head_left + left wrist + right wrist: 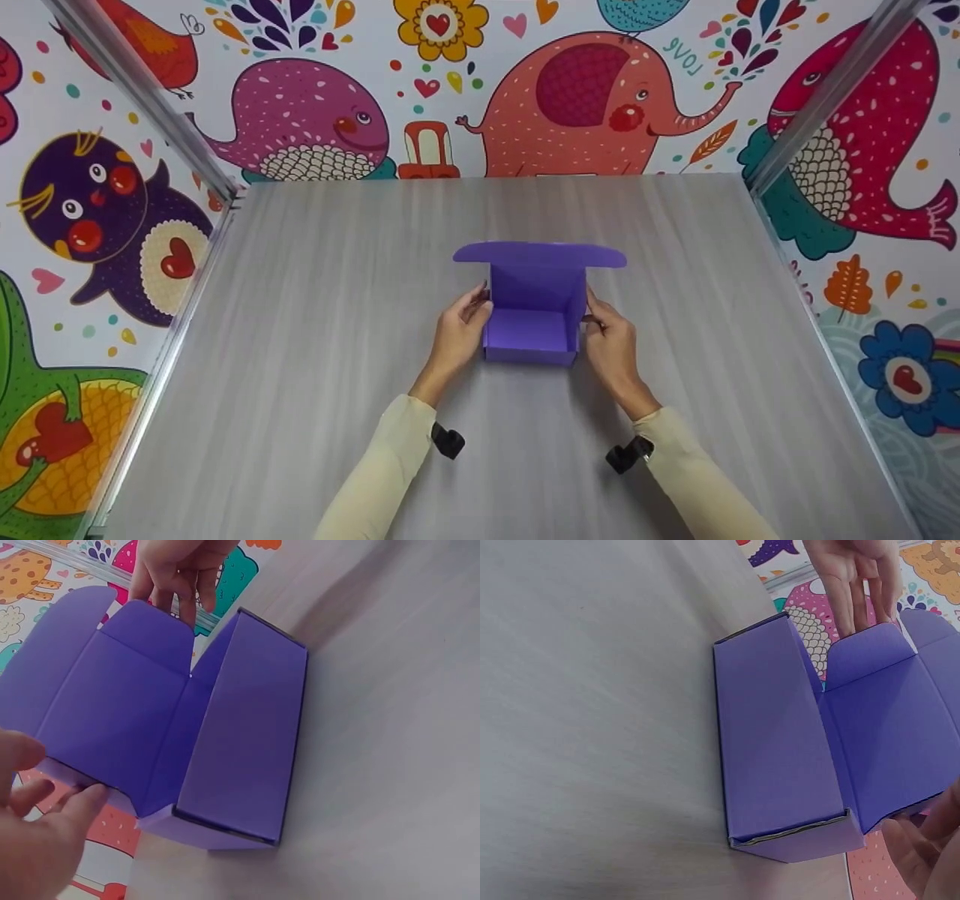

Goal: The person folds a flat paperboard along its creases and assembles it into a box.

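Observation:
A purple cardboard box [531,330] sits on the table with its lid [538,286] raised at the back and its inside showing bare. The lid's front tab spreads out at the top, and side flaps fold inward from the lid. My left hand [459,330] touches the lid's left side flap from outside, its fingertips [91,799] near the flap's edge. On the opposite side my right hand [611,345] is at the right flap [150,628], fingers against its outer side. Neither thumb shows on the inner faces of the flaps.
The grey wood-grain table [300,337] spreads around the box. Metal rails [161,360] run along its sides, and posts [832,97] rise at the back corners. Walls with printed cartoon animals [577,105] enclose the back and sides. A black wrist camera [448,441] is on the left sleeve.

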`<state>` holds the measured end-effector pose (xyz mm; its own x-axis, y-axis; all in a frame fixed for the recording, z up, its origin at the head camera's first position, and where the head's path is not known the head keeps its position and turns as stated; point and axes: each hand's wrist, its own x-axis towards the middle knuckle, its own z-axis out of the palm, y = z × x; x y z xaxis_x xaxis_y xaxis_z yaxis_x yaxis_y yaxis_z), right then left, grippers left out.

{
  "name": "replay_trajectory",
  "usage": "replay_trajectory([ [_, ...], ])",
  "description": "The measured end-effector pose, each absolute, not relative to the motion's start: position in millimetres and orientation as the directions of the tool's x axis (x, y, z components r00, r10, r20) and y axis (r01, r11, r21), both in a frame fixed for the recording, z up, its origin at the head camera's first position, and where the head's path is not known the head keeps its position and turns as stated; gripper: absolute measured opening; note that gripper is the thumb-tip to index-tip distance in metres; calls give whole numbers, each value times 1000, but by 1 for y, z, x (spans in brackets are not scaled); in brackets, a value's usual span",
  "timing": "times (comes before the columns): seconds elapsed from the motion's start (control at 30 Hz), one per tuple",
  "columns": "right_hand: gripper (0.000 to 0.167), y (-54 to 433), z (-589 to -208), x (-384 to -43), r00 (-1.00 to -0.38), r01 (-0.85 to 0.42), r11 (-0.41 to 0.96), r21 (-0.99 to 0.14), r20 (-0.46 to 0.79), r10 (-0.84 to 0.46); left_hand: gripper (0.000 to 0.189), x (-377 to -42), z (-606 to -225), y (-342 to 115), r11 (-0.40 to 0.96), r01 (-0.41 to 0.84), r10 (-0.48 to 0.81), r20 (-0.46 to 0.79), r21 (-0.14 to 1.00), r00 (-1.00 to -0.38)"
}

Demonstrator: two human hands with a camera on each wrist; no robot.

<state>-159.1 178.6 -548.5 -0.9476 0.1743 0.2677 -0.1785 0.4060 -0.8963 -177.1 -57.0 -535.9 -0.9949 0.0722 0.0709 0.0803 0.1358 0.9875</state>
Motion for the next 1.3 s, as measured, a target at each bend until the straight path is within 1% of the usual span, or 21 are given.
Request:
replay_trajectory([
  [0.2, 48, 169, -519, -147, -932, -222, 409, -885, 316, 177, 50, -177, -539, -61, 207, 157, 143, 129, 966, -981],
  [0.33, 45, 170, -515, -145, -938, -212, 397, -893, 299, 172, 54, -175, -539, -62, 224, 186, 190, 144, 957, -971],
  [0.43, 44, 172, -524, -148, -939, -206, 401, -893, 295, 174, 57, -174, -539, -62, 242, 191, 230, 135, 951, -964],
  [0.6, 48, 179, -553, -155, -930, -216, 435, -874, 320, 181, 58, -172, -541, -64, 282, 187, 272, 108, 941, -956],
  [0.83, 45, 184, -568, -152, -924, -241, 415, -877, 338, 178, 55, -168, -550, -66, 336, 279, 271, 191, 900, -943],
  [0.97, 41, 185, -570, -148, -927, -224, 438, -871, 329, 181, 55, -163, -556, -66, 308, 260, 255, 183, 915, -949],
  [1.13, 38, 185, -575, -144, -932, -204, 451, -869, 313, 183, 56, -158, -565, -64, 216, 205, 246, 150, 955, -958],
  [1.3, 38, 184, -581, -140, -929, -183, 479, -859, 310, 202, 54, -154, -573, -63, 232, 220, 225, 168, 948, -960],
])
